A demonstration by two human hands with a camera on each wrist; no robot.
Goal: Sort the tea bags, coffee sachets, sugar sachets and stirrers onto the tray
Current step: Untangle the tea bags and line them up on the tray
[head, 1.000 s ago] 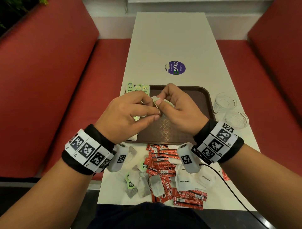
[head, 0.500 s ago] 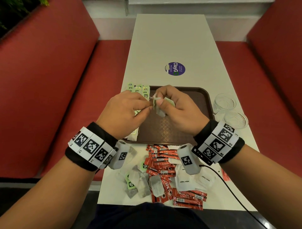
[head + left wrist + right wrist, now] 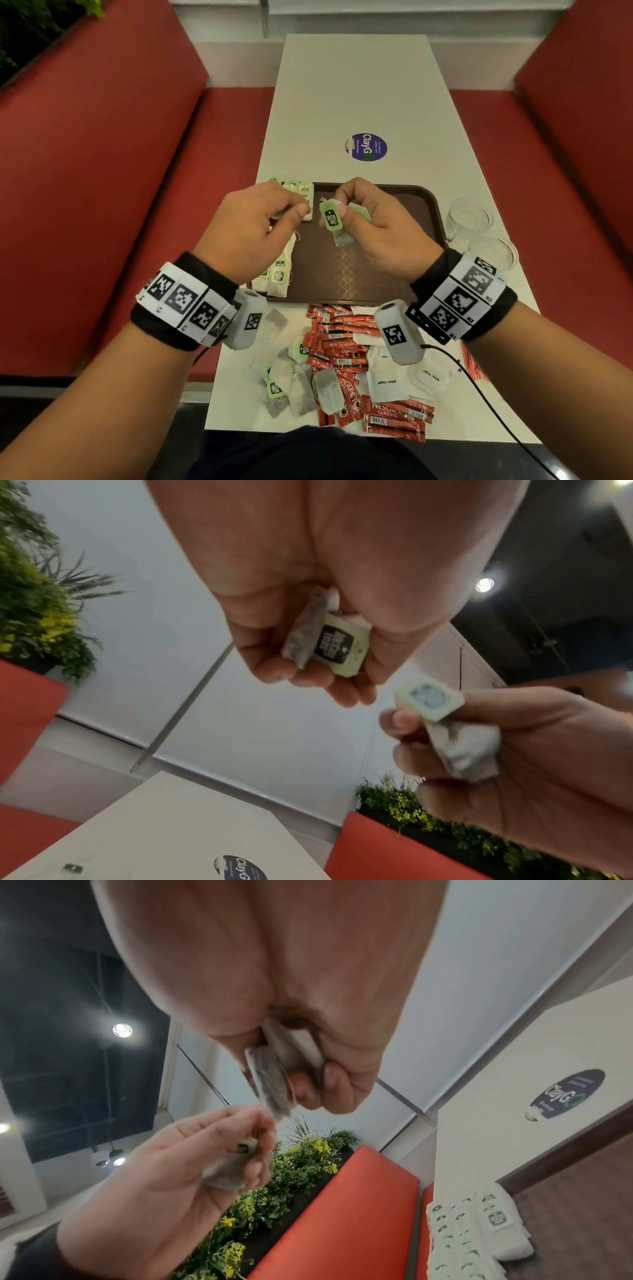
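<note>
1. Brown plastic, that's the tray (image 3: 404, 274), sitting mid-desk (image 3: 342, 85) with both hands raised over its far left part.
2. The left hand (image 3: 253, 229) has its fingers curled together round a tea bag (image 3: 304, 635), green tag showing at the fingertips in the left wrist view.
3. The right hand (image 3: 380, 229) is clamped on a second bag (image 3: 342, 236); thumb and finger pinch its green tag (image 3: 331, 215), and the pouch hangs below, clear of the tray floor.
4. The two hands are close but apart, a small gap between the tags.
5. Along the tray's left edge lies a row of tea bags (image 3: 279, 274), tags up, running from the far corner to the near one; part of it is hidden under the left hand.
6. Nearer the person, off the tray, a loose heap: red coffee sachets (image 3: 339, 339) in the middle, more tea bags (image 3: 294, 383) to their left, white sugar sachets (image 3: 387, 382) to their right.
7. A red strip of something (image 3: 471, 363) peeks out beside the right forearm; what it is cannot be told.
8. Two clear glasses (image 3: 469, 216) stand just right of the tray.
9. A round purple sticker (image 3: 365, 147) marks the desk beyond the tray.
10. Red bench seats (image 3: 120, 171) flank the desk on both sides.
</note>
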